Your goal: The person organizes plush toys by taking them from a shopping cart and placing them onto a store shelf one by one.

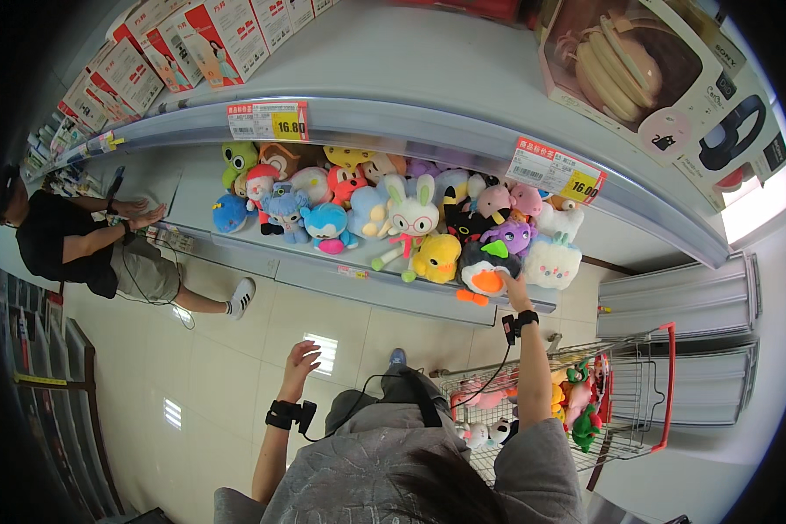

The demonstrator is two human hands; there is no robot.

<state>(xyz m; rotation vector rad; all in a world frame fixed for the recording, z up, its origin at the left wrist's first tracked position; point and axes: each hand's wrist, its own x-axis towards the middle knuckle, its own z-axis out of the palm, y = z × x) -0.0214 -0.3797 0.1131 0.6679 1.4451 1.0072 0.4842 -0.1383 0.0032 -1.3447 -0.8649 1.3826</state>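
Plush toys crowd the right part of a grey shelf (393,281) in front of me. My right hand (517,293) touches the lower right side of a black-and-white plush penguin (481,261) with an orange beak and feet; whether the fingers grip it is unclear. Left of the penguin sits a yellow plush duck (437,258), and behind that duck a white plush rabbit (414,216) with pink glasses. A white square plush (553,262) stands to the penguin's right. My left hand (301,361) is raised over the floor, its fingers apart and holding nothing.
A wire shopping cart (669,386) with plush toys stands at my right, beside stacked grey metal panels (678,295). Boxed goods (223,42) and boxed headphones (629,65) fill the upper shelf. Another person (72,242) works at the shelf on the left.
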